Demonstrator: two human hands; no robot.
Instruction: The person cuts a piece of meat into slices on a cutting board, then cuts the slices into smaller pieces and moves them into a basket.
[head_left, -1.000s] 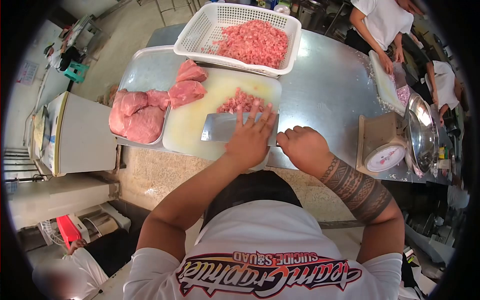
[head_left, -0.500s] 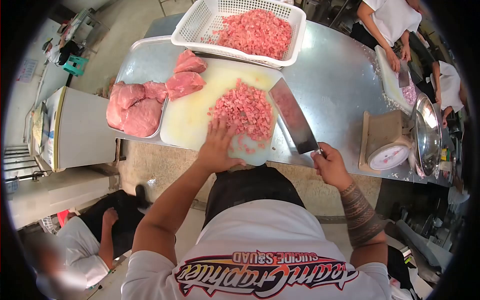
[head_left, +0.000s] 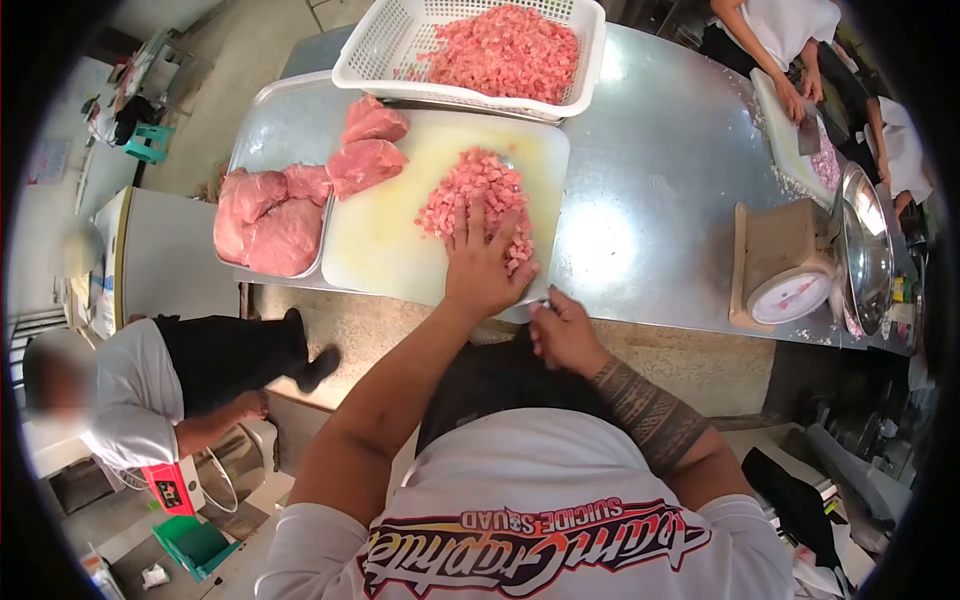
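The left hand point(head_left: 482, 268) lay flat, fingers spread toward twelve o'clock, on the diced meat point(head_left: 475, 200); the right hand point(head_left: 560, 330) gripped a mostly hidden knife handle point(head_left: 545, 303)

Table point(head_left: 650, 190): sheet metal, brushed, glossy with glare patches. Tray point(head_left: 275, 120): metal, smooth, dull sheen. Board point(head_left: 385, 245): pale plastic, smooth, wet-looking film. Basket point(head_left: 400, 50): white plastic, perforated, matt. Diced meat point(head_left: 480, 190): raw, moist, slightly glossy. Slabs point(head_left: 270, 215): raw, smooth, damp sheen. Scale point(head_left: 785, 270): beige casing, matt; bowl point(head_left: 868, 250) polished metal, mirror-bright. Floor point(head_left: 370, 325): speckled stone, rough, matt. Shirt point(head_left: 520, 500): white cloth, matt, printed lettering.
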